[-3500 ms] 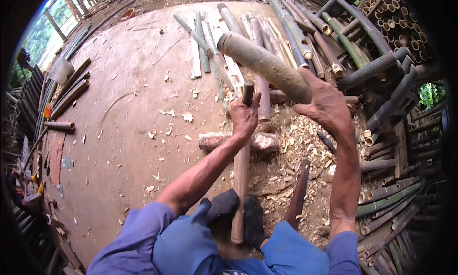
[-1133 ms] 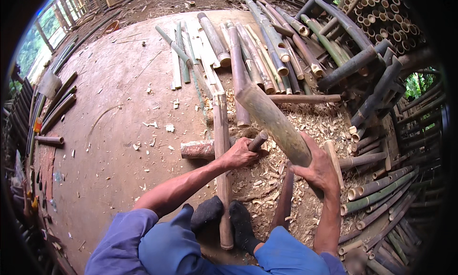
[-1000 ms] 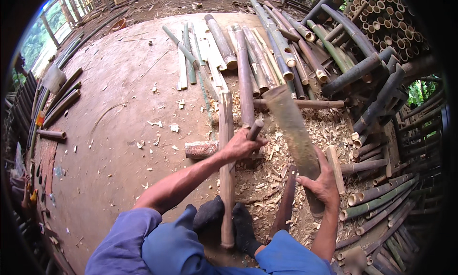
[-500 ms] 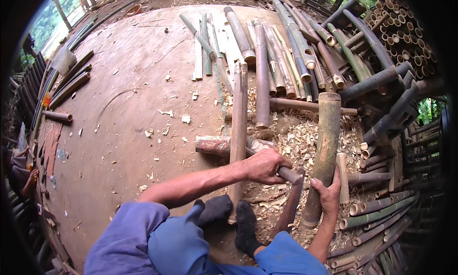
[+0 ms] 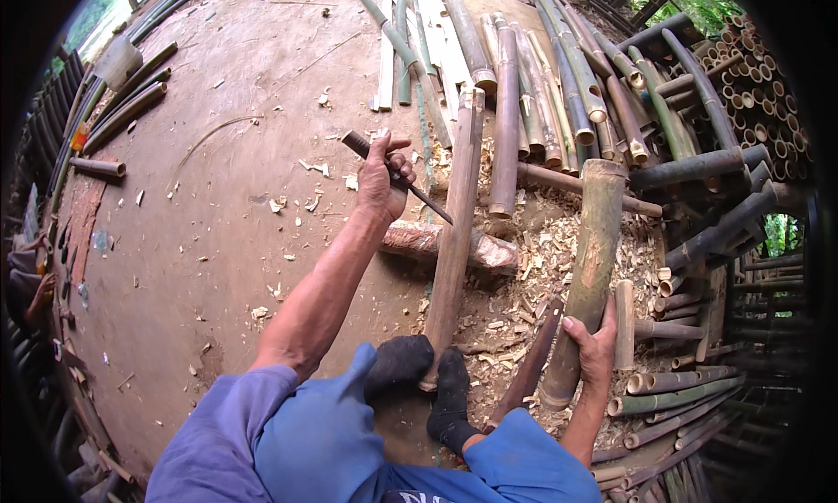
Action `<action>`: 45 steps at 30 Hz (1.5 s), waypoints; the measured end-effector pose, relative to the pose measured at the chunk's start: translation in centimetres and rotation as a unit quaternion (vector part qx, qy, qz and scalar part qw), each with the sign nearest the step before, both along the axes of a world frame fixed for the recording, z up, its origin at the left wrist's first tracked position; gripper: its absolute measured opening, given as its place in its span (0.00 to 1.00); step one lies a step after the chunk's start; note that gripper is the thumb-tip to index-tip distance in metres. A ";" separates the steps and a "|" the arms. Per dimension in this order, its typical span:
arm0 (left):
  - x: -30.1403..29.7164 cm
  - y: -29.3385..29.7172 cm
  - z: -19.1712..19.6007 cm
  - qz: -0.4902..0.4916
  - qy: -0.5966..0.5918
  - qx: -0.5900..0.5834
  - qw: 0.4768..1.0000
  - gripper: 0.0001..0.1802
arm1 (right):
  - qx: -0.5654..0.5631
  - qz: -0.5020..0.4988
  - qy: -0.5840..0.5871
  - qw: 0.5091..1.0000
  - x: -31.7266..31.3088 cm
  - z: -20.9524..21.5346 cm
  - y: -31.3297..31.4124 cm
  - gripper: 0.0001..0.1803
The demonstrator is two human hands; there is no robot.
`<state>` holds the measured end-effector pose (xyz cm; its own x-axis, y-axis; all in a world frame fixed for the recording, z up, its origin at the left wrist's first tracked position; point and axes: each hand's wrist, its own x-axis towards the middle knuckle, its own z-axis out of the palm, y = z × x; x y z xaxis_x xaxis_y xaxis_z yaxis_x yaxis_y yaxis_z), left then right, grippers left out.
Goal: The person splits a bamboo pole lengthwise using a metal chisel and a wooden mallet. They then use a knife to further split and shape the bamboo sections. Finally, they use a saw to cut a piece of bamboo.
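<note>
Clasping | left hand (image 5: 382,182): slender tool (image 5: 356,144), mid-length | right hand (image 5: 595,346): thick bamboo (image 5: 591,259), lower half

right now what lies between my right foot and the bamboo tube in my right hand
A dark tapered piece slants between your right foot and the tube, among pale wood chips, in the head view.

Watching from afar, I look down on a dull brown floor (image 5: 192,320), its edges bowed by the wide lens. On my right, dark horizontal poles (image 5: 768,333) form an open wall with green leaves (image 5: 779,237) in a gap, and more foliage shows at the upper right. Pale daylight fills the upper left corner, while both sides sink into deep shadow.
</note>
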<state>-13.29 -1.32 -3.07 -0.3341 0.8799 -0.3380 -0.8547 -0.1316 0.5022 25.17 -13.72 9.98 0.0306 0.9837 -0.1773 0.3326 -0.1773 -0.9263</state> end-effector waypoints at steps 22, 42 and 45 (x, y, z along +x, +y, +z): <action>6.6 3.3 3.8 0.014 0.335 0.054 0.940 0.18 | 0.132 0.094 -0.142 0.977 -4.1 9.3 5.7 0.60; 11.8 3.3 5.8 -0.037 0.483 0.019 0.875 0.21 | 0.311 0.094 -0.211 0.922 -8.7 14.9 11.0 0.50; 10.8 3.2 4.3 -0.045 0.499 0.008 0.865 0.17 | 0.240 0.221 -0.352 0.877 -9.3 11.8 12.5 0.48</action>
